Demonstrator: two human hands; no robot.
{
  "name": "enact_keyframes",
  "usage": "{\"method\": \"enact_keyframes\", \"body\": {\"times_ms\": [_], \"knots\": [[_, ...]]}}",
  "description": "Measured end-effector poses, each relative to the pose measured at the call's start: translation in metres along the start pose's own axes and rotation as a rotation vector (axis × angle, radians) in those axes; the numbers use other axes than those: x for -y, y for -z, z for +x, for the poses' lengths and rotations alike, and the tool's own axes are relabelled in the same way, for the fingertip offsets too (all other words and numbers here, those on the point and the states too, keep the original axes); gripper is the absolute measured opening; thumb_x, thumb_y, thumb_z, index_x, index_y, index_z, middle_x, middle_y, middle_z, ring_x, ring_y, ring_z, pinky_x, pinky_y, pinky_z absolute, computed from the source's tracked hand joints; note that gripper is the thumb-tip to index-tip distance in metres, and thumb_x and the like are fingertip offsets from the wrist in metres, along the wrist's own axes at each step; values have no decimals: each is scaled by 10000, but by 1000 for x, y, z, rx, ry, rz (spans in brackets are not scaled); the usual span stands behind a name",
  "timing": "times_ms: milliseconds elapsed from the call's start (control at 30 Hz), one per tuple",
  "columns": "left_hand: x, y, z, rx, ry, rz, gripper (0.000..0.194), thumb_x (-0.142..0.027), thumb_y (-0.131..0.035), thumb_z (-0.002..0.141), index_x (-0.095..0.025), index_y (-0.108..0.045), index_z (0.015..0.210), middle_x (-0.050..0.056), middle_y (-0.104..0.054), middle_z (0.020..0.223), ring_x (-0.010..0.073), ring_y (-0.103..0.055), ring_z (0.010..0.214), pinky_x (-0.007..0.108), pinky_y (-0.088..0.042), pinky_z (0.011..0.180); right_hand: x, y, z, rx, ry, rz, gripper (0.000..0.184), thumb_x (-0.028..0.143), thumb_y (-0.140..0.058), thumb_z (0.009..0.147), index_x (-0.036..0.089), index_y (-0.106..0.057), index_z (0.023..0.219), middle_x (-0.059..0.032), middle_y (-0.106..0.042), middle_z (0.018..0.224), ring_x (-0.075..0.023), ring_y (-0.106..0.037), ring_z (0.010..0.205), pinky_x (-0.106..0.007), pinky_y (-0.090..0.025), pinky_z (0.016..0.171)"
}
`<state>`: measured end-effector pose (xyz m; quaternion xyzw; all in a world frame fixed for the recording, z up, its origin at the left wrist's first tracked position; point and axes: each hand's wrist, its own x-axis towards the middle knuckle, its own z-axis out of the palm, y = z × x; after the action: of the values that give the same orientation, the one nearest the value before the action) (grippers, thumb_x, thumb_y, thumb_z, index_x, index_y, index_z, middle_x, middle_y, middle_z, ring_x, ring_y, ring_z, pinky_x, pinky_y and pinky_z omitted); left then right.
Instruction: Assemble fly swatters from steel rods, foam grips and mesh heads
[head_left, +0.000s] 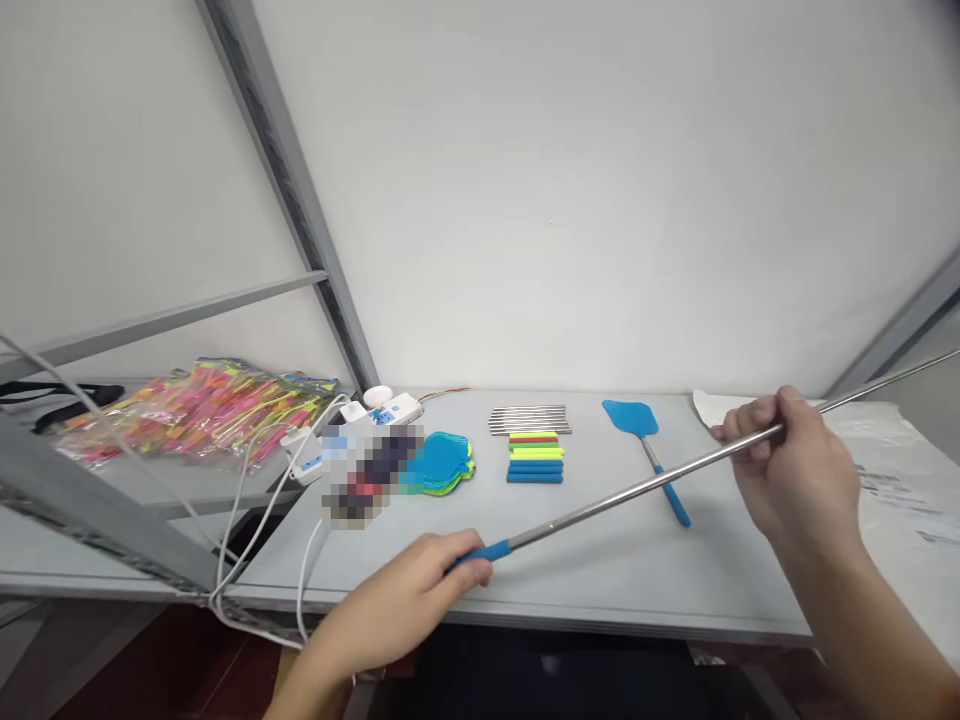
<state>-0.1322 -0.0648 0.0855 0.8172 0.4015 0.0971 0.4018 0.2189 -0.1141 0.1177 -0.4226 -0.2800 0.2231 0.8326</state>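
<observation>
A long telescopic metal rod (630,492) with a blue sleeve grip (493,552) slants up to the right above the table. My left hand (420,600) is closed around the blue grip at its lower end. Farther up, my right hand (799,465) has its fingers closed on the thin metal shaft. The rod's far tip runs out of view at the right edge. Beneath it on the table lies a fly swatter (631,415) with a blue head and blue handle. Left of that are several coloured sleeve grips (535,467) in a stack and several short metal rods (529,420).
Blue and green swatter heads (442,462) are piled beside a blurred patch. White power strips (401,410) and cables lie at the left. Bagged colourful items (217,405) fill the neighbouring shelf. A grey metal post (300,200) rises there; plastic packaging (900,490) lies right.
</observation>
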Motion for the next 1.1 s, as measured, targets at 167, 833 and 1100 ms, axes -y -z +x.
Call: {"method": "enact_keyframes", "body": {"times_ms": [167, 833, 1100], "knots": [[16, 3, -17, -150, 89, -318, 319, -520, -511, 906, -225, -594, 993, -51, -548, 712, 78, -483, 436, 214, -364, 445, 13, -3, -25, 5, -144, 237, 293, 312, -494, 899, 181, -500, 637, 8, -471, 675, -129, -526, 668, -296, -484, 648], [-75, -18, 41, -1031, -431, -979, 226, -299, -541, 842, -147, -623, 697, -14, -578, 545, 144, -621, 505, 283, -559, 536, -8, -39, -118, 174, -112, 286, 361, 430, -407, 961, 251, -698, 845, -48, -702, 1152, -242, -585, 1185, -479, -366, 1059], [-14, -49, 15, -1319, -260, -902, 224, -343, -551, 900, -166, -580, 766, -100, -410, 408, 92, -442, 345, 230, -460, 403, -42, -4, -141, 364, -488, 210, 341, 447, -541, 914, 199, -701, 1083, -98, -704, 1132, -270, -614, 1124, -476, -378, 1054]]}}
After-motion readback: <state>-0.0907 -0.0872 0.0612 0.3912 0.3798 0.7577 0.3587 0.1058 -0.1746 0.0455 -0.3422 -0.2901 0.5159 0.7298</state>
